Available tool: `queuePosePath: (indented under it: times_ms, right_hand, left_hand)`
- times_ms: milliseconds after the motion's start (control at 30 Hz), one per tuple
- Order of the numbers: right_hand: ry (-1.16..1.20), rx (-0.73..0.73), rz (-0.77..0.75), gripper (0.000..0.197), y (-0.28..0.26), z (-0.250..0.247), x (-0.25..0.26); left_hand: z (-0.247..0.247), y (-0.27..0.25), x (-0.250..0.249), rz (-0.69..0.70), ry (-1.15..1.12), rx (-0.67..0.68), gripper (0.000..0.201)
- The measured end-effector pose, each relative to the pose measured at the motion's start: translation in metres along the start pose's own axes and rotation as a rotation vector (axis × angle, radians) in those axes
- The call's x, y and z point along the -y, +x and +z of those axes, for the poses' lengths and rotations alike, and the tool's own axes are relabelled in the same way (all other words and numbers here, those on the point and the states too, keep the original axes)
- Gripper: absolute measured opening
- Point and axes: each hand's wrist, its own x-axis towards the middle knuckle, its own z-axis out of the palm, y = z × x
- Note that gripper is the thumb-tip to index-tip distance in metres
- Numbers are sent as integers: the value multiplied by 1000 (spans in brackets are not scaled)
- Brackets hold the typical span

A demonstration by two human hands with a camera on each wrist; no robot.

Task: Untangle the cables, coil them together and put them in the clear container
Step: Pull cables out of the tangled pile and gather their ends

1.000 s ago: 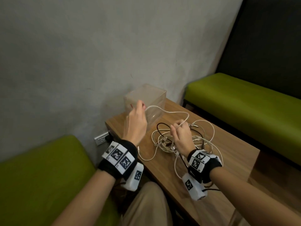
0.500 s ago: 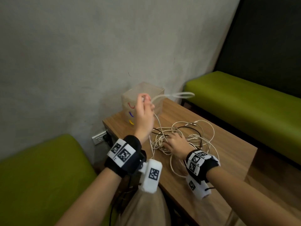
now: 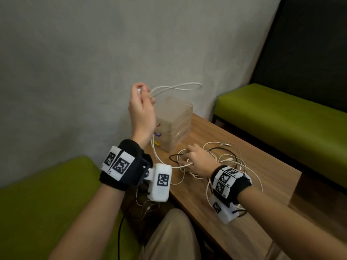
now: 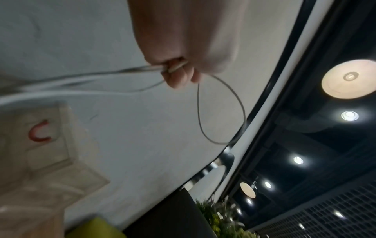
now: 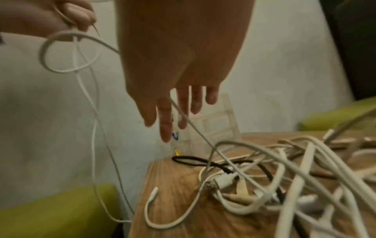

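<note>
The left hand (image 3: pixel 141 109) is raised above the clear container (image 3: pixel 173 124), its fingers (image 4: pixel 179 78) curled and pinching a white cable (image 3: pixel 176 87) near one end. From the pinch the cable arcs out in a loop over the container's top, and another run of it drops down past the container's left face toward the pile below. In the left wrist view the same cable hangs from the closed fingers in a thin loop, with blurred strands trailing off to the side.

The clear container stands on the wooden counter (image 3: pixel 262 166) against the grey wall (image 3: pixel 93 53) — a cube with red, blue and yellow hooks (image 3: pixel 157 135) on its left face.

In front of the container and to its right lies the cable tangle (image 3: pixel 221 158): mostly white cables with one black cable (image 3: pixel 175 156) looping out on the side nearest the container. The right hand (image 3: pixel 199 162) rests on the tangle, palm down, its fingers (image 5: pixel 183 109) straight and slightly spread in the right wrist view, with a white strand passing under them; they grip nothing that can be seen.

Green cushioned seats sit on either side of the counter — one (image 3: pixel 37 203) left of the container, one (image 3: pixel 281 113) well to its right.
</note>
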Motion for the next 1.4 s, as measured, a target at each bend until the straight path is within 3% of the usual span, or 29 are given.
queuePosePath:
  times_ms: [67, 133, 167, 267, 333, 433, 533, 600, 667, 800, 1000, 1133, 1300, 1400]
  right_hand:
    - [-10, 122, 54, 34, 1, -2, -1]
    - [83, 121, 136, 31, 0, -5, -7]
    - [216, 78, 166, 29, -1, -8, -8]
    - [603, -233, 166, 20, 0, -21, -6]
    - [597, -311, 102, 19, 1, -32, 3]
    - [493, -194, 212, 18, 9, -28, 11]
    - [397, -320, 485, 21, 10, -17, 28]
    - [506, -314, 464, 29, 10, -20, 21]
    - [562, -178, 358, 28, 4, -37, 27]
    - [536, -214, 151, 16, 12, -26, 17]
    - [306, 16, 211, 17, 3, 18, -15]
    - [258, -11, 171, 18, 0, 30, -25]
    - [44, 134, 242, 21, -15, 43, -47]
    - [-16, 141, 227, 22, -20, 44, -51]
  left_hand:
    - [-14, 10, 1, 113, 57, -165, 13]
    - [-26, 19, 5, 154, 159, -144, 18]
    - [-26, 17, 7, 94, 220, -38, 22]
    - [-9, -16, 25, -267, 265, 429, 21]
    - [5, -46, 43, -392, 270, 548, 20]
    - [24, -79, 53, -365, 134, 477, 21]
    - [35, -95, 44, -190, 56, 499, 22]
    - [38, -100, 44, -13, 152, 501, 17]
    - [38, -96, 47, 69, 177, 437, 14]
    - [33, -76, 42, -8, 37, 199, 17]
    - [8, -27, 11, 85, -188, -134, 13]
    - [1, -15, 3, 137, -182, -170, 13]
    - [-19, 16, -27, 283, -245, -311, 12]
    - [-24, 33, -38, 254, -203, -206, 13]
